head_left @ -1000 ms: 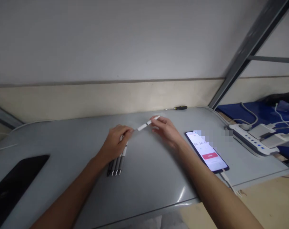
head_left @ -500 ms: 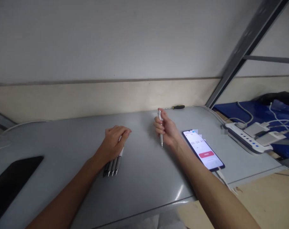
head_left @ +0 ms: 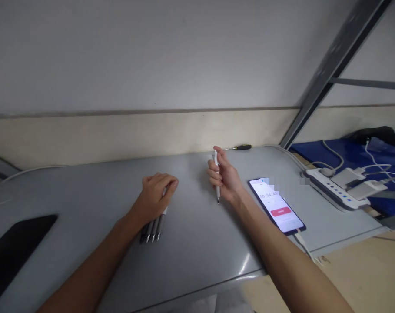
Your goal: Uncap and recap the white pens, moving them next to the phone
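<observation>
My right hand [head_left: 228, 176] is closed around a white pen [head_left: 217, 187] and keeps it off the desk, its silver tip pointing down. The thumb is at the pen's upper end, by the push button. My left hand [head_left: 156, 193] lies over a row of pens [head_left: 154, 228], fingers curled and pressed together. Grey barrels with silver tips stick out below the palm, side by side on the desk, with a darker one at the left. Their upper parts are mostly hidden, though a bit of white shows between thumb and fingers.
On the grey desk [head_left: 190, 261], a lit phone [head_left: 277, 206] on a cable lies right of my right forearm. Beyond it is a power strip [head_left: 337, 189] with plugged-in chargers. A screwdriver [head_left: 243, 147] lies along the wall. At the left is a flat black object [head_left: 21, 243].
My right hand has shifted slightly left with the pen, and its thumb sits a little differently at the pen's top. The left hand stays over the pens. The view has moved slightly.
</observation>
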Demonstrator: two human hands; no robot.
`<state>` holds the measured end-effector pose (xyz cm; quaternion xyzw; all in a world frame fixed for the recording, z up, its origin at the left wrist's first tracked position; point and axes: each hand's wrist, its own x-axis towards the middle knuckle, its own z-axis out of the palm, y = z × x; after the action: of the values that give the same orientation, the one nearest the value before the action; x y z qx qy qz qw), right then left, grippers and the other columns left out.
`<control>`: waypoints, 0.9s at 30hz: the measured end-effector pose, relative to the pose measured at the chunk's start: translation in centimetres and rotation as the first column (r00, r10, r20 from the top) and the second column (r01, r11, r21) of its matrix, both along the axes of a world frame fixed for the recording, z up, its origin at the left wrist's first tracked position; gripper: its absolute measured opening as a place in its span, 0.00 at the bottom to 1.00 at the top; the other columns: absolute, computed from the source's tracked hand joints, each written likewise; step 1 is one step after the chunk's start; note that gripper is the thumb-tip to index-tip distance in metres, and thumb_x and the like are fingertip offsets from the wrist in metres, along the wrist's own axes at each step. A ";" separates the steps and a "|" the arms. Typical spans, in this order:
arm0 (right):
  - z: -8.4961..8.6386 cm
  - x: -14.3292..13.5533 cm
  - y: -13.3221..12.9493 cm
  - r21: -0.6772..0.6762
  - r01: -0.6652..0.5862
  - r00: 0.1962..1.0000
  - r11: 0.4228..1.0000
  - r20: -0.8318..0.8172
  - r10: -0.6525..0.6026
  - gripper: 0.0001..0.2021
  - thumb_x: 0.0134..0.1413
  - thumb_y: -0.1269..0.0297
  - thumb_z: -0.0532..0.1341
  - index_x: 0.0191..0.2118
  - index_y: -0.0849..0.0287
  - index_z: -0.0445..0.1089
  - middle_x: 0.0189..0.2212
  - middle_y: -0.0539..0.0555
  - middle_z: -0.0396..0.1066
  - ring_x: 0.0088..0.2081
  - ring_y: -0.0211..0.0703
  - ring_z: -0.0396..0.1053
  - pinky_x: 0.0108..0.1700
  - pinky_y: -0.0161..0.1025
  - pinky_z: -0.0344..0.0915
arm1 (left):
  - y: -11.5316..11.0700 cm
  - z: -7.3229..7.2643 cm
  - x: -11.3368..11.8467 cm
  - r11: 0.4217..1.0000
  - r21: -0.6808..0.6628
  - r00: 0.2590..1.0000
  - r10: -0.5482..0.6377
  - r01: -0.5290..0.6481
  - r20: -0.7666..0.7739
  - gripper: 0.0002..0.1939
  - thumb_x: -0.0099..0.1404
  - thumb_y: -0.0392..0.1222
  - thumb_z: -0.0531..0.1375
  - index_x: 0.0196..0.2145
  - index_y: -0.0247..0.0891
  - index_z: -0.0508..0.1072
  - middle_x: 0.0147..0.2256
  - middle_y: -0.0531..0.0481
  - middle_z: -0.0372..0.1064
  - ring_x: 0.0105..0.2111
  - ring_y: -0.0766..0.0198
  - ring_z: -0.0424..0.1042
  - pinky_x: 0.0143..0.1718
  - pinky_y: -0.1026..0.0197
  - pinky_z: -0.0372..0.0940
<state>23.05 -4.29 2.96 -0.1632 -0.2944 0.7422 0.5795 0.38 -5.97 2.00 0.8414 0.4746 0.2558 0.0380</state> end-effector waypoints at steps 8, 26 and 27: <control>0.2 -0.2 -0.2 -0.029 0.045 0.999 0.999 0.019 -0.045 0.06 0.67 0.63 0.52 0.47 0.46 0.57 0.20 0.41 0.49 0.16 0.30 0.38 0.18 0.27 0.32 | 0.0 -0.2 -0.1 1.000 0.004 1.000 0.006 -0.006 -0.025 0.14 0.72 0.45 0.48 0.37 0.41 0.72 0.34 0.53 0.74 0.37 0.61 0.70 0.46 0.54 0.52; -0.1 -0.4 0.1 -0.055 0.110 0.994 0.992 0.025 -0.109 0.06 0.66 0.63 0.53 0.46 0.46 0.57 0.20 0.41 0.51 0.16 0.30 0.38 0.18 0.28 0.33 | -0.2 -0.1 0.2 0.999 0.050 0.999 -0.001 0.003 -0.052 0.13 0.72 0.44 0.49 0.37 0.40 0.71 0.35 0.53 0.74 0.38 0.60 0.71 0.45 0.53 0.52; -0.2 -0.4 0.1 -0.050 0.107 0.994 0.993 0.024 -0.105 0.06 0.66 0.63 0.53 0.46 0.46 0.57 0.20 0.41 0.51 0.16 0.30 0.39 0.17 0.28 0.33 | -0.2 -0.2 0.2 0.999 0.051 0.999 -0.001 0.003 -0.050 0.13 0.72 0.44 0.49 0.37 0.40 0.71 0.35 0.53 0.74 0.39 0.60 0.71 0.45 0.53 0.52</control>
<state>22.68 -4.18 2.81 -0.2014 -0.2724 0.7159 0.6105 0.53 -6.14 1.84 0.8487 0.4677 0.2468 0.0049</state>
